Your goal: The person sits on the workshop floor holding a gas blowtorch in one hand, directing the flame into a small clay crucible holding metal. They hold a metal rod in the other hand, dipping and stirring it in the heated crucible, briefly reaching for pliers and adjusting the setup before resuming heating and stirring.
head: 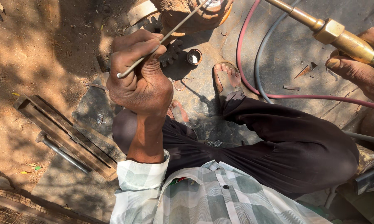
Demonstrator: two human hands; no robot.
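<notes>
The left hand (139, 76), at centre frame, is closing its grip around a thin metal rod (166, 37) that is slanting toward the upper middle. The right hand (361, 66), at the upper right edge, is clamping its grip on a brass torch (332, 31). Red hose (253, 89) and grey hose (259, 62) are curving past a bare foot (227, 79) on the ground.

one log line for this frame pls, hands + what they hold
left hand: grips thin metal rod | right hand: holds brass torch | hoses: red, grey on ground | posture: seated, barefoot
</notes>
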